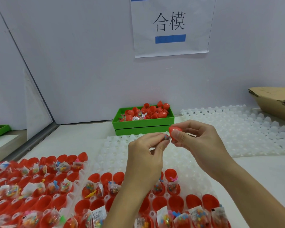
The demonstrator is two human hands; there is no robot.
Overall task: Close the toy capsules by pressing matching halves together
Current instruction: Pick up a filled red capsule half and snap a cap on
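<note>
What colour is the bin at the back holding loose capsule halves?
Bright green bin; head view, against the wall.

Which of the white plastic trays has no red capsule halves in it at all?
The white tray at far right, beside the cardboard box: all its cups are bare, while the near trays hold red halves.
</note>
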